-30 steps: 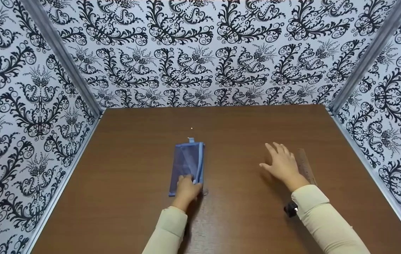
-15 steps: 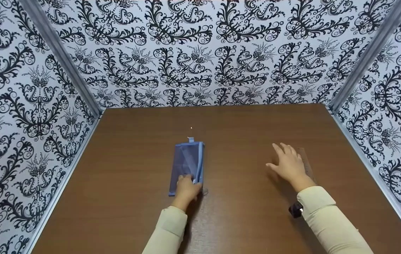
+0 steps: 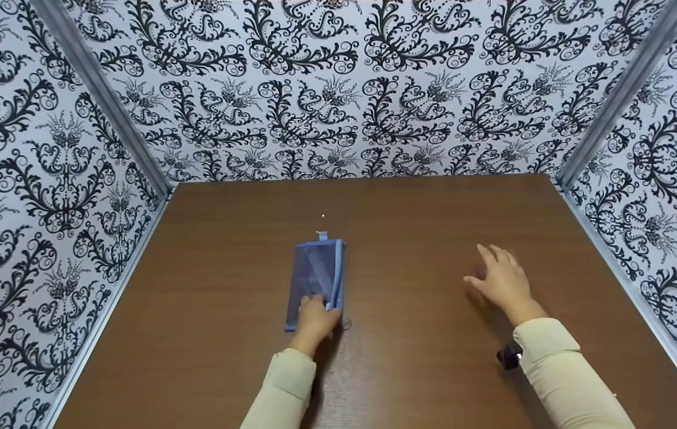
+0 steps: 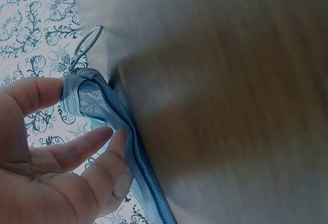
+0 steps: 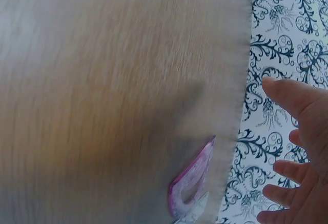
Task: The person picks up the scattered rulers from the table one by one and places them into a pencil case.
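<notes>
- Left hand (image 3: 316, 320) pinches the near end of the blue mesh pouch (image 3: 313, 271) between thumb and fingers.
- The pouch lies left of centre on the wooden table (image 3: 401, 250), its long sides running away from the person; a band lines the right-hand edge, a small tab (image 3: 322, 236) points to the back.
- At the gripped end, a cord loop (image 4: 88, 47) sticks out.
- Right hand (image 3: 502, 281) hovers over the table's right part, fingers spread apart.
- Near it, a pink-edged flat piece (image 5: 190, 183) lies just beside a clear piece (image 5: 195, 211), which the frame cuts off.
- A wide stretch of wood separates the hands; more wood runs from the pouch to the patterned back wall (image 3: 326, 89), and on both outer sides to the edges.
</notes>
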Demonstrator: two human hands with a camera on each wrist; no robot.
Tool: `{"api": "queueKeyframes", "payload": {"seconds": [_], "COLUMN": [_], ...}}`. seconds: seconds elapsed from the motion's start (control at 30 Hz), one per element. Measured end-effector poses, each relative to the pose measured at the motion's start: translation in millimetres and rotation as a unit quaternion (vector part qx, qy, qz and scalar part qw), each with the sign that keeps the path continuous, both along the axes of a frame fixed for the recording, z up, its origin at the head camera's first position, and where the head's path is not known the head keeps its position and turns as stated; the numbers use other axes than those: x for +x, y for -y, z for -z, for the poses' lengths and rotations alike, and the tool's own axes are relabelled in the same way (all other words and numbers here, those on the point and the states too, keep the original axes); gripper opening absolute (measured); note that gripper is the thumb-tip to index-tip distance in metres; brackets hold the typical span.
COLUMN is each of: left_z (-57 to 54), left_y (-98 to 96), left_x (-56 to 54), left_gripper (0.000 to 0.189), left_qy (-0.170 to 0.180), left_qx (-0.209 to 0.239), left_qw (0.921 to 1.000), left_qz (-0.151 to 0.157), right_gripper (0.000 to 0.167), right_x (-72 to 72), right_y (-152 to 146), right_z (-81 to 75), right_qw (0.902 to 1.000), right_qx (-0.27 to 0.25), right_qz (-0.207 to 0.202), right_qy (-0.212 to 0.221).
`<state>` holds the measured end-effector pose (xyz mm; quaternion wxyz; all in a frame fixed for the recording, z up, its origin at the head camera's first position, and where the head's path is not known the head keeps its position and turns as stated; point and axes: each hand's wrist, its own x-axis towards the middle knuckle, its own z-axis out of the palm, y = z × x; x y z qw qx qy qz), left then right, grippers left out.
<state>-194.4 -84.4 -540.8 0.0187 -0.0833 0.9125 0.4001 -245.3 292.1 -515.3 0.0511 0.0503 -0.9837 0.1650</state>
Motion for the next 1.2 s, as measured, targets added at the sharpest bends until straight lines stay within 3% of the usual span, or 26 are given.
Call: {"api": "queueKeyframes", "payload": {"seconds": [0.53,1.2], "left_z": [-0.4,-0.4], "left_y": [1.1,0.6], "left_x": [0.8,0.8], "left_gripper": [0.051,0.051], "left_qy": [0.013,0.007], "left_qx": [0.005,0.004], "left_qw": [0.9999,0.9999], "left_qz": [0.007,0.007], "right_gripper": [0.080,0.073], "right_x": [3.4,1.6], "right_y": [-16.1,-34.1], "right_z": [4.0,13.7], "right_qw": [0.9981,0.9972], "right_qx": [-0.042,-0.060], "right_qz": [0.006,0.001], "right_qy": [0.044,0.044]}}
